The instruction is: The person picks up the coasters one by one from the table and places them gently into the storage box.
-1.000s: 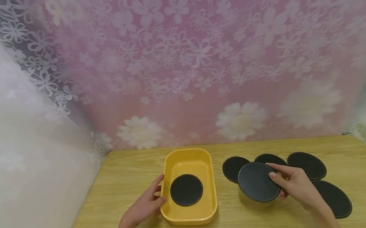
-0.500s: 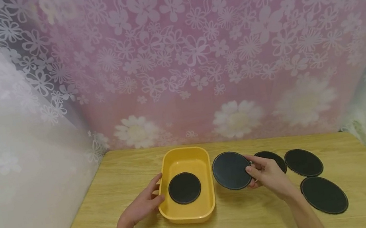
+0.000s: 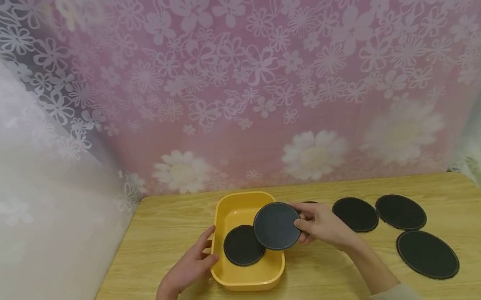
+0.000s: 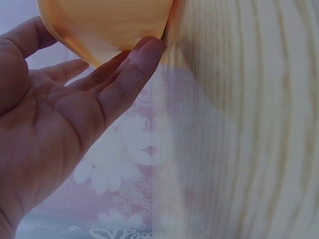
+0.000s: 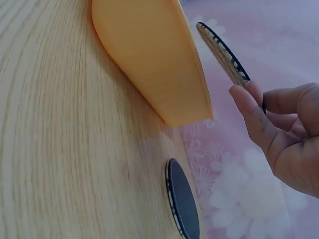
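Note:
Between thumb and fingers, my right hand (image 3: 324, 223) pinches a round black coaster (image 3: 277, 226) by its right edge. The coaster overlaps the right rim of a yellow tray (image 3: 251, 282) in the head view; in the right wrist view the held coaster (image 5: 224, 52) is raised beside the tray wall (image 5: 149, 59), its patterned edge and brown underside showing. Another black coaster (image 3: 242, 247) lies flat inside the tray. My left hand (image 3: 189, 270) touches the tray's left side with spread fingers; in the left wrist view its fingertips (image 4: 149, 52) meet the outer wall.
Several black coasters lie right of the tray, among them one at the back (image 3: 355, 214), one beside it (image 3: 400, 212) and one nearer (image 3: 427, 254). Another is mostly hidden behind my right hand. A floral curtain (image 3: 259, 88) borders the wooden table (image 3: 117, 298).
My right hand has carried the coaster leftward, from above the other coasters to over the tray's right rim. The left hand stays at the tray's side.

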`<state>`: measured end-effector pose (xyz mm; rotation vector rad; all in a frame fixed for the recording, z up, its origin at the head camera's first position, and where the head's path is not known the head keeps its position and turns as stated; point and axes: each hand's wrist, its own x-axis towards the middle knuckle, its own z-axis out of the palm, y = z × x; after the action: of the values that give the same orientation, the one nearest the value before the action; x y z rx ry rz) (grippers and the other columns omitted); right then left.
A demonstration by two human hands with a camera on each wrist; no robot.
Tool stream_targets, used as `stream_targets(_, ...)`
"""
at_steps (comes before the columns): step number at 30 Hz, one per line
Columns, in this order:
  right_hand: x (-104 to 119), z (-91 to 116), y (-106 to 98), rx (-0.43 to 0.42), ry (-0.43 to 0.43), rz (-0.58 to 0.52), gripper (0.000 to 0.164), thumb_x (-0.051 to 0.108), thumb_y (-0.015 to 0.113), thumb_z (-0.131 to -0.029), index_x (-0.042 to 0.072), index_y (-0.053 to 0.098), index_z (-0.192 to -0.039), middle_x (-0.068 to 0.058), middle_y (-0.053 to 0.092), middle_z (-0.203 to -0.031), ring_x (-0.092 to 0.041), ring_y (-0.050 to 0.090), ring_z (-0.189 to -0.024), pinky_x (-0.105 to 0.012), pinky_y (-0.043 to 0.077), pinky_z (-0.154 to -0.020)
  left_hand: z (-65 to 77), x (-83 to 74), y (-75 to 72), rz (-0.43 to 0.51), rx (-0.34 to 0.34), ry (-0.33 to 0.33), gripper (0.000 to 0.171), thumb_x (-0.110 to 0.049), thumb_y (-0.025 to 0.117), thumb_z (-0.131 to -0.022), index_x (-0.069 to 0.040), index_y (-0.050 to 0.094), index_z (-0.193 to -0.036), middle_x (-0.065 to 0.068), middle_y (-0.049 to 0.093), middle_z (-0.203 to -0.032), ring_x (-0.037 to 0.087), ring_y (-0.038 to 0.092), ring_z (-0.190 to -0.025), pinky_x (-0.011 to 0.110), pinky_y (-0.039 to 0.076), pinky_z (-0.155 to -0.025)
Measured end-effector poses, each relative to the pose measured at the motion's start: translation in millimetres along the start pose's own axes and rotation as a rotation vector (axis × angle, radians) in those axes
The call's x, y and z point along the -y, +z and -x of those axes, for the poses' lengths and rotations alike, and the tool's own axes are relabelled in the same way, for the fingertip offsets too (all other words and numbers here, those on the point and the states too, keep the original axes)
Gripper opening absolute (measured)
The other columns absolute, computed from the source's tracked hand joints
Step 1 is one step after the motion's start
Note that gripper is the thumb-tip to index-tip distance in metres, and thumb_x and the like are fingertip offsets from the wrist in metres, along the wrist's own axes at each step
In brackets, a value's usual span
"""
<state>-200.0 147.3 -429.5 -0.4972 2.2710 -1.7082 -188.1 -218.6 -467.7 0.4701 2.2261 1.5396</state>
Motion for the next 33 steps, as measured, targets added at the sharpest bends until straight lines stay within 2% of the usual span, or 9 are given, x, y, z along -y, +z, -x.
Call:
stream_targets(4,5,-10,10,0.027,-0.004,0.032,0.056,0.002,0.055,-0.098,-0.005,0.036,-0.151,-0.016,0.056,-0.079,-0.026,0.067,-0.065,-0.049,0.058,-0.068,0.2,-0.6,0.5,0.006,0.000,-0.002,0.072,-0.014,0.053,-0.103,-0.016,0.011,-0.161,0.031,0.030,-0.151,0.043,0.049,-0.128,0.044,0.054,-0.088)
stream_targets(10,10,-26,29,0.049,0.014,0.064,0.056,-0.001,0.050,-0.097,-0.006,0.035,-0.151,-0.015,0.055,-0.078,-0.033,0.066,-0.063,-0.050,0.058,-0.066,0.9,-0.5,1.3,-0.008,-0.009,-0.005,0.071,-0.014,0.053,-0.103,-0.014,0.012,-0.161,0.031,0.030,-0.151,0.042,0.049,-0.128,0.044,0.053,-0.088)
stream_targets(16,17,-44,49,0.070,0.002,0.198,0.054,-0.003,0.051,-0.095,-0.006,0.040,-0.148,-0.017,0.060,-0.071,-0.041,0.066,-0.062,-0.046,0.058,-0.059,0.3,-0.3,0.7,-0.044,-0.023,0.009,0.071,-0.014,0.053,-0.103,-0.012,0.013,-0.161,0.031,0.031,-0.151,0.045,0.044,-0.131,0.045,0.052,-0.090)
stream_targets(19,18,-53,58,0.095,0.004,0.228,0.054,-0.005,0.050,-0.094,-0.008,0.040,-0.147,-0.016,0.062,-0.067,-0.045,0.066,-0.063,-0.043,0.057,-0.057,-0.1,0.3,0.0,-0.041,-0.019,0.013,0.071,-0.014,0.053,-0.103,-0.011,0.012,-0.161,0.032,0.030,-0.151,0.046,0.043,-0.132,0.046,0.052,-0.091)
stream_targets(26,15,-69,73,0.144,0.070,0.246,0.053,-0.008,0.049,-0.094,-0.011,0.040,-0.146,-0.011,0.061,-0.060,-0.037,0.067,-0.059,-0.042,0.058,-0.058,-0.7,1.5,0.2,-0.043,-0.025,0.009,0.071,-0.016,0.054,-0.102,-0.012,0.013,-0.161,0.032,0.029,-0.152,0.047,0.039,-0.135,0.047,0.051,-0.093)
stream_targets(29,15,-72,76,0.136,0.091,0.269,0.052,-0.010,0.050,-0.093,-0.012,0.041,-0.144,-0.013,0.061,-0.058,-0.035,0.066,-0.056,-0.040,0.057,-0.055,-0.2,1.6,-0.1,-0.055,-0.033,0.008,0.071,-0.016,0.054,-0.102,-0.012,0.014,-0.161,0.032,0.030,-0.152,0.046,0.038,-0.136,0.047,0.050,-0.094)
stream_targets(33,16,-78,80,0.115,0.123,0.354,0.051,-0.013,0.049,-0.090,-0.013,0.047,-0.140,-0.015,0.063,-0.056,-0.032,0.064,-0.051,-0.033,0.054,-0.048,-0.3,1.8,-0.9,-0.061,-0.040,0.001,0.071,-0.016,0.055,-0.102,-0.013,0.015,-0.161,0.030,0.031,-0.152,0.045,0.039,-0.136,0.048,0.050,-0.094)
